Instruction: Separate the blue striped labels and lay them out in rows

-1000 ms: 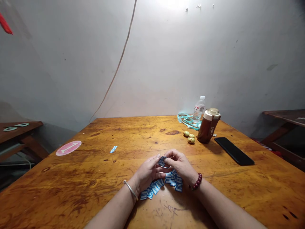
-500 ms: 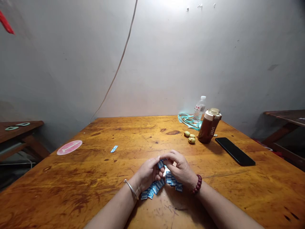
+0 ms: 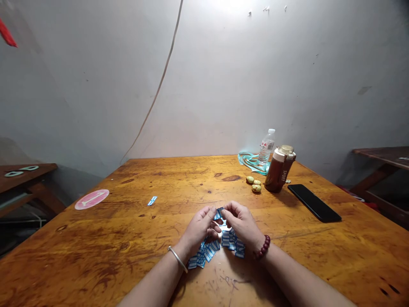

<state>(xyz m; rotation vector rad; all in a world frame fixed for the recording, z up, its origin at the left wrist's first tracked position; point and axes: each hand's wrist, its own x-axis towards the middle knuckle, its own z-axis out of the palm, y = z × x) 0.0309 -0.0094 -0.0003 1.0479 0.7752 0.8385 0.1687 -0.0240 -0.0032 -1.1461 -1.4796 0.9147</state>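
Between my hands, near the table's front middle, a small blue-and-white card (image 3: 218, 213) is pinched at its two sides. My left hand (image 3: 202, 227) grips its left side with thumb and fingers. On its right side are the closed fingertips of my right hand (image 3: 240, 221). Below my left hand lies a loose spread of several similar cards (image 3: 209, 252). Another heap of cards (image 3: 230, 242) lies under and beside my right hand. One single card (image 3: 152, 201) rests apart on the left.
A pink oval disc (image 3: 92, 199) lies at the left of the wooden table (image 3: 185, 179). Right of centre are several yellowish oval objects (image 3: 256, 188), a brown bottle (image 3: 279, 170), a clear bottle (image 3: 266, 147), a teal ribbon (image 3: 249, 162) and a black phone (image 3: 314, 203).
The held card has risen slightly and turned flatter. My right fingers have drawn back to its right side, and my left fingers have shifted around it.
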